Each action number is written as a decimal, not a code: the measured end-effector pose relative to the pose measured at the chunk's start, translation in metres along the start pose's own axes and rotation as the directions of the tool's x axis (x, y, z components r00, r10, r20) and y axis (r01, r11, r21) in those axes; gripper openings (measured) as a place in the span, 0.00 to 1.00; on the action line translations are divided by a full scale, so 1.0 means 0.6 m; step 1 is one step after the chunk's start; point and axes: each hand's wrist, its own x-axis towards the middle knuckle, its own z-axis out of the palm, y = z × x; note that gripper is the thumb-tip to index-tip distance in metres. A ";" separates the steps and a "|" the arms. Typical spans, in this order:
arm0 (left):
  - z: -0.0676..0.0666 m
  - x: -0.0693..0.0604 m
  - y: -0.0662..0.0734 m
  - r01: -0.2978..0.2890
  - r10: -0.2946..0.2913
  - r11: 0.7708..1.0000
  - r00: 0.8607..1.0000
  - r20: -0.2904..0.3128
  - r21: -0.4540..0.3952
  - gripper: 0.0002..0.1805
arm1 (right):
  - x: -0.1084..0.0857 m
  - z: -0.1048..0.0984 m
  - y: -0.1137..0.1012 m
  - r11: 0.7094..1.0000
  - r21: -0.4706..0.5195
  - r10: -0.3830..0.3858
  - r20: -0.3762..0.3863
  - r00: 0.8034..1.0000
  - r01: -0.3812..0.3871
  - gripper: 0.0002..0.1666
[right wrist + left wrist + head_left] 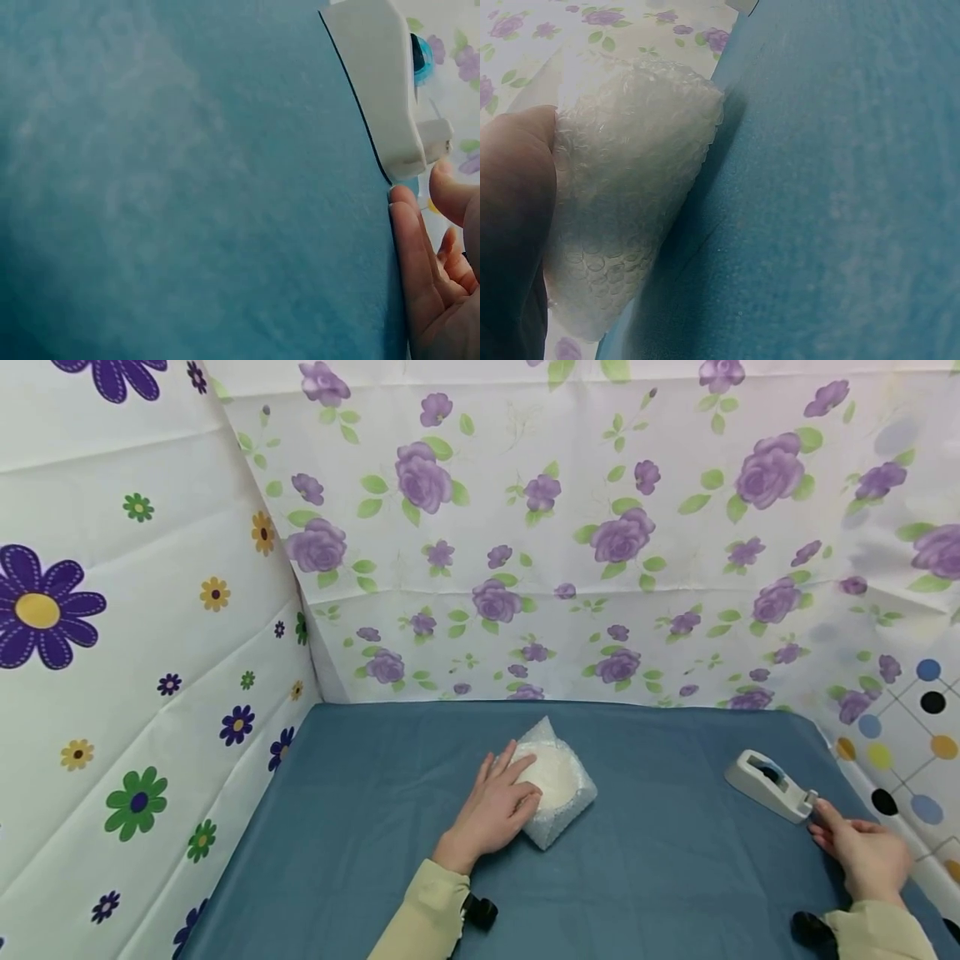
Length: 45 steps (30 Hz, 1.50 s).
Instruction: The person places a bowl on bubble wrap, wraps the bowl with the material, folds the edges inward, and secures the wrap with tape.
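Observation:
My left hand (491, 806) rests on a bubble-wrapped bundle (577, 810), its fingers spread over the pale round thing (553, 772) on top. In the left wrist view, the bubble wrap (630, 165) stands beside the thumb side of that hand. Over at the right, my right hand (870, 856) reaches the cutter end of a white tape dispenser (768, 787). Its thumb (450, 191) and forefinger lie close to the cutter with a gap between them. A small translucent bit, seemingly tape (409, 184), shows near the forefinger tip.
A blue-grey cloth (660, 860) covers the table. Flower-patterned sheets (555, 543) hang behind and at the left (150, 635), and a dotted sheet (903, 760) lines the right edge. A dark wrist camera (480, 912) sits at the left sleeve.

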 end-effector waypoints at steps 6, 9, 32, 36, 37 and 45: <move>0.002 0.003 0.002 -0.005 0.005 1.000 1.000 0.009 0.001 0.23 | -0.014 -0.012 0.005 0.999 -0.053 -0.006 -0.056 0.998 0.003 0.23; 0.001 0.003 0.002 -0.010 0.010 1.000 1.000 0.002 0.000 0.22 | -0.019 -0.026 0.013 0.995 -0.103 -0.022 -0.076 0.997 0.014 0.22; -0.003 -0.001 0.001 -0.022 0.022 1.000 1.000 -0.015 -0.003 0.20 | -0.225 -0.024 -0.176 0.198 -0.441 -0.462 0.745 0.481 0.875 0.07; -0.003 -0.001 0.001 -0.020 0.020 1.000 1.000 -0.015 -0.005 0.20 | -0.265 0.012 -0.212 0.109 -0.356 -0.472 0.803 0.364 0.928 0.02; -0.003 -0.001 0.001 -0.019 0.018 1.000 1.000 -0.014 -0.009 0.20 | -0.276 0.022 -0.220 0.094 -0.337 -0.477 0.811 0.340 0.937 0.02; 0.000 0.001 0.002 -0.026 0.026 1.000 0.999 -0.025 0.001 0.16 | -0.348 0.139 -0.239 0.104 -0.226 -0.535 0.808 0.246 0.969 0.03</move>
